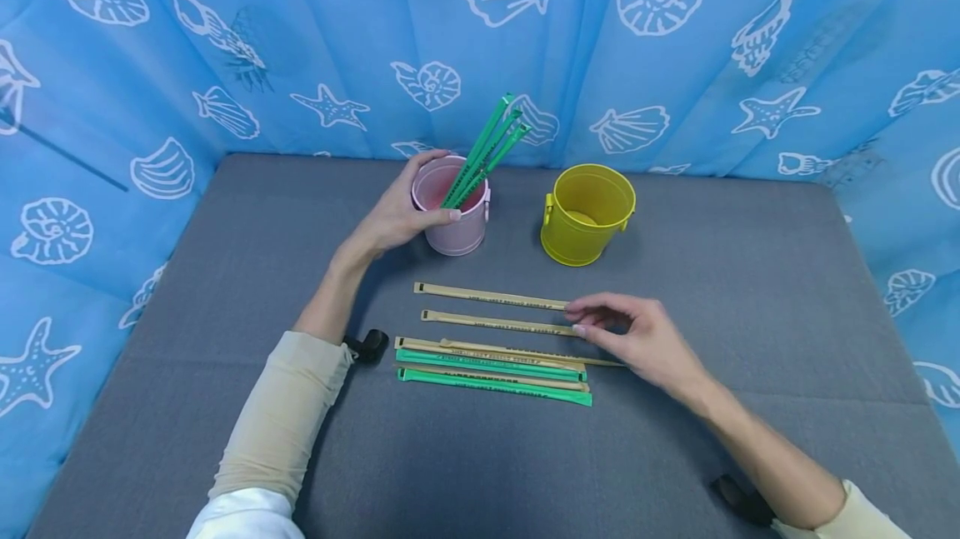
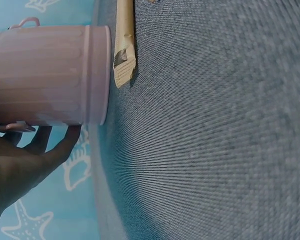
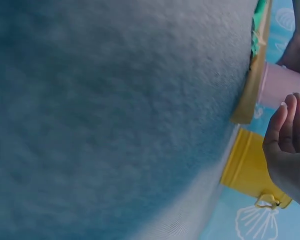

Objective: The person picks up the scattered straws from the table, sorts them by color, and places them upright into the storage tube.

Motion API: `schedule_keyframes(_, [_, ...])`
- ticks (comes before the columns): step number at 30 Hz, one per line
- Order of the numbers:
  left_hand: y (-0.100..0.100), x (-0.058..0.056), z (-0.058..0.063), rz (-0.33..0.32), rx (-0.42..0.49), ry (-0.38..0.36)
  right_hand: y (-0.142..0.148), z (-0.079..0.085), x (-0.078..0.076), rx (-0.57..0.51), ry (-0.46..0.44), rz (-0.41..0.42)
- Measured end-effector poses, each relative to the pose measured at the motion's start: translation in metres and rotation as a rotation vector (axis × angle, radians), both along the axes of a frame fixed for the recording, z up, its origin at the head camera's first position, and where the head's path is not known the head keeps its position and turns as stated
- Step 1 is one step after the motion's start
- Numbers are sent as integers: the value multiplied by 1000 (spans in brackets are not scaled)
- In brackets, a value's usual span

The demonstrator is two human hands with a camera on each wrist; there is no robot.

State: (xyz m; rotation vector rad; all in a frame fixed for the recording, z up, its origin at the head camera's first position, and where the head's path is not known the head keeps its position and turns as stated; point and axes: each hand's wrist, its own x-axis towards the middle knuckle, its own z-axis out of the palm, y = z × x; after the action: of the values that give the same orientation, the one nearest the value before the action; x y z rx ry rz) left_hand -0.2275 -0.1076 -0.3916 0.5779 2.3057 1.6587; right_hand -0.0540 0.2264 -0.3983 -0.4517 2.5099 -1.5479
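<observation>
My left hand grips the pink bucket at its rim and side, the thumb across the front. Three slim green stick packets lean to the right inside that bucket. In the left wrist view, fingers touch the bucket's side. My right hand hovers at the right ends of two slim beige stick packets, fingers loosely bent and nothing visibly held. In the right wrist view, its fingers show near the yellow bucket. Whether a fingertip touches a beige packet is unclear.
The yellow bucket stands upright right of the pink one, with nothing seen inside. More beige packets and two green packets lie roughly parallel on the grey cloth. A blue seashell-patterned curtain hangs behind and at both sides.
</observation>
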Motion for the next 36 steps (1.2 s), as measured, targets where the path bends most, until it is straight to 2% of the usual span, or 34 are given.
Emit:
schedule_keyframes(4, [1, 0, 2, -3, 3, -9, -3, -6, 4, 2, -9, 28])
schedule_keyframes(8, [2, 0, 3, -5, -3, -10, -7, -9, 8, 35, 22, 41])
schedule_keyframes(17, [1, 0, -2, -17, 27, -21, -16, -18, 16, 113, 34, 45])
schedule_keyframes(27, [1, 0, -1, -18, 58, -14, -22, -25, 22, 188, 121, 50])
schedule_keyframes(36, [2, 1, 2, -6, 52, -46, -26, -28, 25, 208, 103, 79])
